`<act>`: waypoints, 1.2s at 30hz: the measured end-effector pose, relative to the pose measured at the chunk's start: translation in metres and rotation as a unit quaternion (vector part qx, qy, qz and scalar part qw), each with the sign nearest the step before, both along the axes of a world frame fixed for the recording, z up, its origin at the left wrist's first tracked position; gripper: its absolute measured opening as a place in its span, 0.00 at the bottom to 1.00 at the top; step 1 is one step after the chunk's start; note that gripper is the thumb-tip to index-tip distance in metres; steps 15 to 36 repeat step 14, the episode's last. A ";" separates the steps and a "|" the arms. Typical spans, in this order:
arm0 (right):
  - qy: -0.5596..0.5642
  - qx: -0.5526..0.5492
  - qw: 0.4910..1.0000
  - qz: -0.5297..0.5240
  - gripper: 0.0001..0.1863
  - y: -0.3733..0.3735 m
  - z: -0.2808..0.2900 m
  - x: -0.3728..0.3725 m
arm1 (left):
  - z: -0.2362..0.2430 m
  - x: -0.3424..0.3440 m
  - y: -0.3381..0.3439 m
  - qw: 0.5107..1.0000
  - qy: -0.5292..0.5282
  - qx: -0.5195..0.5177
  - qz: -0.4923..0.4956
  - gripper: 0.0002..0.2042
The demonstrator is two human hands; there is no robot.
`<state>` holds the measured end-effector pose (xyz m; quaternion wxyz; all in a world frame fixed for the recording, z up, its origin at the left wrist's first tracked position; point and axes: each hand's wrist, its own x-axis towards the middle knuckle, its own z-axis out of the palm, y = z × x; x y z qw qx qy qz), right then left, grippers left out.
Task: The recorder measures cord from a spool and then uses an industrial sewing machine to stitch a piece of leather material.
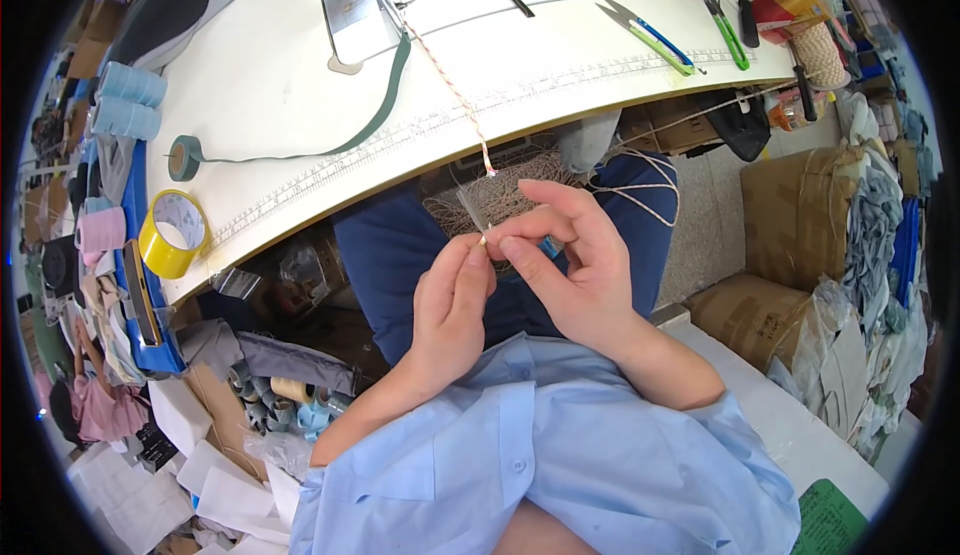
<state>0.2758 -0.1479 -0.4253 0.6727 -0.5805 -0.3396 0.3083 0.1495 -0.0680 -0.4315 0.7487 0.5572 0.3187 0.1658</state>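
My left hand (455, 300) is closed, thumb and forefinger pinching a small pale cord end (484, 242) in front of my lap. Against it, the thumb and forefinger of my right hand (575, 265) come together at the same spot, the other fingers curled loosely above. A thin translucent strip (470, 207) sticks up from between the fingertips; what exactly the right fingers grip is mostly hidden. Just beyond, an orange-and-white braided cord (452, 90) runs from the sewing machine (372, 5) and hangs over the table edge, its tip whitish.
A heap of beige cord (540, 170) lies below the table edge, with loops over my right knee. On the white table (270, 85) are a green tape roll (185, 158), yellow adhesive tape (172, 234), scissors (650, 40) and snips (727, 30). Cardboard boxes (795, 215) stand right.
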 end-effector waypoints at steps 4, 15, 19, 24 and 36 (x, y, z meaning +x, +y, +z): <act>-0.032 -0.032 0.999 0.000 0.15 -0.002 -0.003 0.000 | -0.002 -0.002 0.000 1.000 -0.001 0.013 -0.005 0.14; -0.025 -0.033 0.999 0.031 0.11 -0.003 -0.006 0.000 | 0.002 0.000 0.002 1.000 0.024 -0.001 0.016 0.16; -0.025 -0.033 0.999 0.031 0.11 -0.003 -0.006 0.000 | 0.002 0.000 0.002 1.000 0.024 -0.001 0.016 0.16; -0.025 -0.033 0.999 0.031 0.11 -0.003 -0.006 0.000 | 0.002 0.000 0.002 1.000 0.024 -0.001 0.016 0.16; -0.025 -0.033 0.999 0.031 0.11 -0.003 -0.006 0.000 | 0.002 0.000 0.002 1.000 0.024 -0.001 0.016 0.16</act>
